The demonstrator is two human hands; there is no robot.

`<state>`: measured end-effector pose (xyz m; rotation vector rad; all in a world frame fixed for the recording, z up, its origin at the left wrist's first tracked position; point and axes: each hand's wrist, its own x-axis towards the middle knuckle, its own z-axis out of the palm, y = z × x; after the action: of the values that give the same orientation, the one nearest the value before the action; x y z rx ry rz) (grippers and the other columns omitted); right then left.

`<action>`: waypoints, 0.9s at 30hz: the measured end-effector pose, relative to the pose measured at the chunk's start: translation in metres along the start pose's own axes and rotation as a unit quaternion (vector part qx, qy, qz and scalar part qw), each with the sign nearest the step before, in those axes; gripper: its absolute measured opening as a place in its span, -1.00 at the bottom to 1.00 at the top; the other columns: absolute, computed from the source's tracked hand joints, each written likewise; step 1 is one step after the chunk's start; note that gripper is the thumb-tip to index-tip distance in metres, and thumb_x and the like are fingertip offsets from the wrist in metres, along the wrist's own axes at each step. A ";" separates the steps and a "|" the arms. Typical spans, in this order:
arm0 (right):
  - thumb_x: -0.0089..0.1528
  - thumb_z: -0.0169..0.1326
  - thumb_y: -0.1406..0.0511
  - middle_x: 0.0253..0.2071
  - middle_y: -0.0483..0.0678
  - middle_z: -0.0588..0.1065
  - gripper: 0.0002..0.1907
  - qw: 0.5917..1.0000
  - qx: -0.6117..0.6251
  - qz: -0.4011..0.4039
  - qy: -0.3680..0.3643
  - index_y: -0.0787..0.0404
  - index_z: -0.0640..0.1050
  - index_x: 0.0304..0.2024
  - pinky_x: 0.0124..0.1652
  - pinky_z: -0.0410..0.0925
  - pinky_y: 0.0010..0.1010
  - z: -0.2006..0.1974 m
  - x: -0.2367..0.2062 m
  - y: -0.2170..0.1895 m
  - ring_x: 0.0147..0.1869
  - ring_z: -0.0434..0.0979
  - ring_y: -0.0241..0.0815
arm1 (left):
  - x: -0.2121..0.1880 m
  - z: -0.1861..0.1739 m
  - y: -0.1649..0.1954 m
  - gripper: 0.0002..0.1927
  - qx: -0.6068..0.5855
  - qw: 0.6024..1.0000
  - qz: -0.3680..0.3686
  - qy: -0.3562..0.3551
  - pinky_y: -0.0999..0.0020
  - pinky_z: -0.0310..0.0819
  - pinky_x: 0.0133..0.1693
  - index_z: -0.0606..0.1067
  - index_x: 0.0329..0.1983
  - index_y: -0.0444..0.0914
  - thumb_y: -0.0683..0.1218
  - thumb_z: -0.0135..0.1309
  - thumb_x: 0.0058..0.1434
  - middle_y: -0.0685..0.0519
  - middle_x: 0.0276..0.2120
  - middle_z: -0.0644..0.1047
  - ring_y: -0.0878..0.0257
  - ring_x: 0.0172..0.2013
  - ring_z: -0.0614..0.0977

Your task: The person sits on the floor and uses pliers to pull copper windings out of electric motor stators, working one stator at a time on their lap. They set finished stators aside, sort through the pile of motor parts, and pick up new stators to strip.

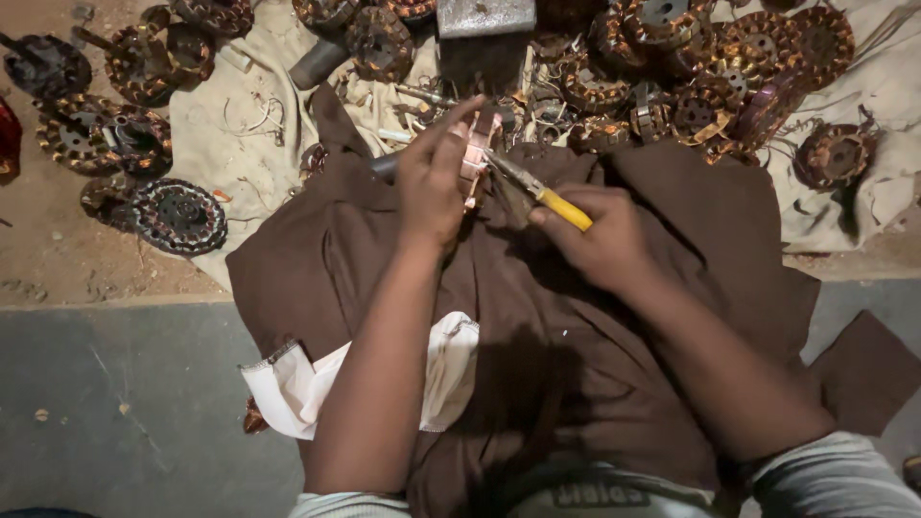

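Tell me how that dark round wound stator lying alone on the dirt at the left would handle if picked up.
The stator looks like metal packed with wire windings, so probably heavy for its size and stiff. Lying flat, it seems unlikely to roll. Its toothed rim should grip well, though the windings might snag or scratch.

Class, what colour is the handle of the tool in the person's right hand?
Yellow: the tool's handle in the right hand, seen from the head view.

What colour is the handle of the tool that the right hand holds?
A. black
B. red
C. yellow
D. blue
C: the right hand grips a tool with a yellow handle, its metal tip pointing at the coppery part in the left hand.
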<state>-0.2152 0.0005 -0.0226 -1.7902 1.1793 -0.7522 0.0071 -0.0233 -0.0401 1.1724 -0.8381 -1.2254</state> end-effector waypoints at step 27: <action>0.35 0.04 0.26 -0.02 -0.02 0.53 -0.74 0.971 0.145 0.031 -0.185 0.36 0.62 -0.17 0.13 0.32 -0.34 -0.041 0.006 -0.010 0.12 0.49 -0.15 | -0.008 -0.001 0.012 -0.54 -0.126 0.987 0.072 -0.070 0.35 0.50 0.10 0.51 0.27 -0.36 -0.03 -0.07 0.41 -0.07 0.08 0.61 0.22 0.04 0.63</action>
<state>-0.2430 -0.0159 0.0054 -1.5567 0.8264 -0.4957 0.0095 -0.0158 -0.0281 0.8173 -0.8284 -1.2634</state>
